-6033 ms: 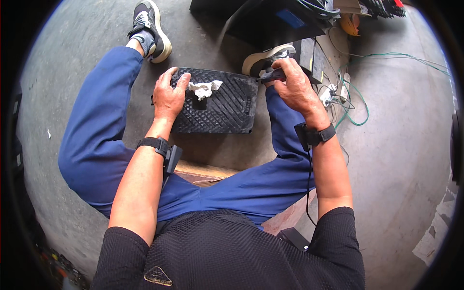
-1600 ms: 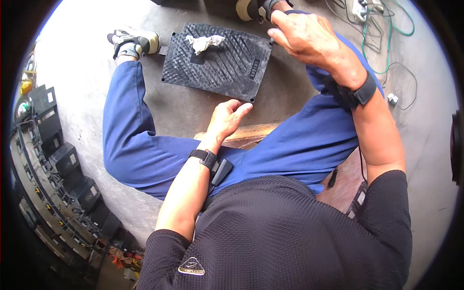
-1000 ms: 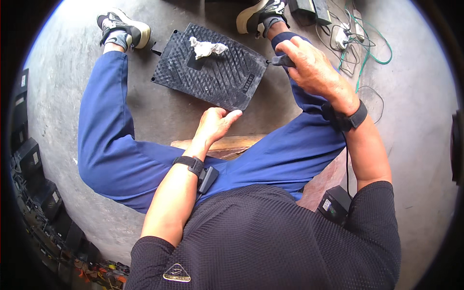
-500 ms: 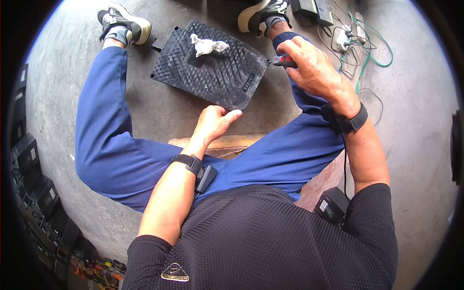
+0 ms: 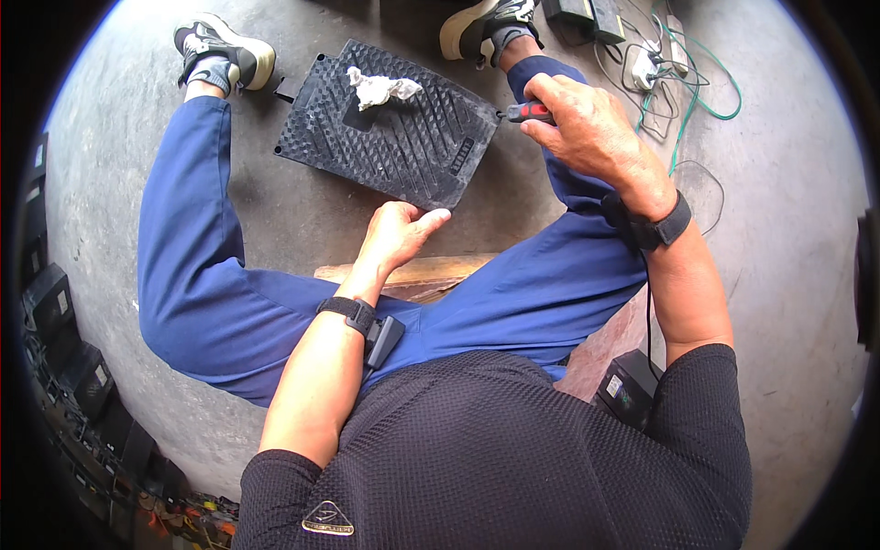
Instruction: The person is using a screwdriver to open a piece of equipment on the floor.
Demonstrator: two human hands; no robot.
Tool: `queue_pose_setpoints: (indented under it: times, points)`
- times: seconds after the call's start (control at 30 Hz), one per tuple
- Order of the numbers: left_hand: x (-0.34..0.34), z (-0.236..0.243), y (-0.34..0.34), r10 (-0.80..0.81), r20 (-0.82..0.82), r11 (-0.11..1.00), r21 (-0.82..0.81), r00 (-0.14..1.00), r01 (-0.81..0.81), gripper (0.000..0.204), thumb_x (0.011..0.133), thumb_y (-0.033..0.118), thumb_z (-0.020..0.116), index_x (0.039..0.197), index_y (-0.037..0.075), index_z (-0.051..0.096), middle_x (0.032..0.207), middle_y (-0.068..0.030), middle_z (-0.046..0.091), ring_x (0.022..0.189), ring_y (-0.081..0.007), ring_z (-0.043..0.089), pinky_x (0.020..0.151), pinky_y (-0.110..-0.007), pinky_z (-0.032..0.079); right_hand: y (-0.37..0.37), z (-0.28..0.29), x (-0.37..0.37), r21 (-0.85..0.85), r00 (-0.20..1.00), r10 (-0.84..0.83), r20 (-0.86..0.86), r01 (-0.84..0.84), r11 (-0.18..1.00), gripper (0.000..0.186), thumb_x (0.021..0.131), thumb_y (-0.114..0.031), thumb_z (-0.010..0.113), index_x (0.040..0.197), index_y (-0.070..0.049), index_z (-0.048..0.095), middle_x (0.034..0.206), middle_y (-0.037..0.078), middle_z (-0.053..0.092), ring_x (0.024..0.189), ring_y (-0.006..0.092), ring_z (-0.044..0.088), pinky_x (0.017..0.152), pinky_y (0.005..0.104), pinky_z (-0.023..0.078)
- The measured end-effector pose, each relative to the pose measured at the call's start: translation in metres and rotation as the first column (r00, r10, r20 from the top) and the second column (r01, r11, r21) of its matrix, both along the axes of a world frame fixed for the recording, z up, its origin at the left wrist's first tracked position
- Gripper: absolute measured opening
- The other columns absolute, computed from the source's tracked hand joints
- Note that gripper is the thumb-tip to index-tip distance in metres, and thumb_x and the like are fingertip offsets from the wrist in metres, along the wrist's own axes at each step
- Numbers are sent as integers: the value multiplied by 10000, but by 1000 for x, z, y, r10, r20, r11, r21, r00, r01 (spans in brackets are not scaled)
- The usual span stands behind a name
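A flat black plastic case (image 5: 403,151) with a ribbed, textured top lies tilted between my feet. On top of it rests a crumpled white rag or wad of tissue (image 5: 378,89). My left hand (image 5: 396,236) is closed on the case's near edge, thumb along the rim and fingers partly hidden beneath. In my right hand (image 5: 587,128) is a screwdriver (image 5: 532,112) with a red and black handle, the fingers wrapped round it. It points left, its tip at the case's right end near the far corner. Whether the tip sits in a screw is too small to tell.
Power strips and tangled cables (image 5: 655,78), one green, lie on the concrete floor at the far right. Black boxes (image 5: 587,18) stand beyond my right foot. A wooden board (image 5: 412,272) is under my legs. Several dark cases (image 5: 73,348) line the left side.
The case and both hands appear slightly further left in the picture, as the whole view has shifted. More of the screwdriver's red handle shows. Both hands keep their hold.
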State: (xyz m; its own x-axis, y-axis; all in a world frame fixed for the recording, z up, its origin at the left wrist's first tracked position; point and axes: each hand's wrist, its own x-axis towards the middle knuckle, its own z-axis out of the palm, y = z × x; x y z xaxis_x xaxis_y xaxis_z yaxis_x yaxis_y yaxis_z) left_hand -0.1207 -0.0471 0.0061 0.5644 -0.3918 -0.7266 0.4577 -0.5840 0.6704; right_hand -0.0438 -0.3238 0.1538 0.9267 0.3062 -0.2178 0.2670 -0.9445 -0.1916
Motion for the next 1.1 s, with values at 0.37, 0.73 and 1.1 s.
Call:
queue_pose_setpoints:
  times: [0.37,0.73,1.1]
  points:
    - [-1,2,0,41,4,999,-34,999,-41,550,880,461,791,835,-86,754,683,-65,674,686,-107,585,651,-351,504,-2,0,0,-9,1000,14,-3,-14,1000,310,859,-235,776,1076,-83,615,924,139,680,854,359,693,741,452,550]
    - [1,2,0,18,17,1000,-18,1000,-18,558,879,466,791,862,-91,760,690,-62,674,694,-104,585,664,-347,507,9,-2,2,-17,998,56,-26,-57,998,274,854,-163,757,1065,-86,599,985,148,672,910,392,697,770,487,577]
    - [0,3,1,32,15,999,-28,999,-32,565,862,485,786,815,-77,743,701,-179,693,675,-216,666,696,-400,528,10,2,5,-49,999,36,-13,-36,998,232,868,-133,718,1055,-98,587,1002,137,634,894,396,667,761,496,542]
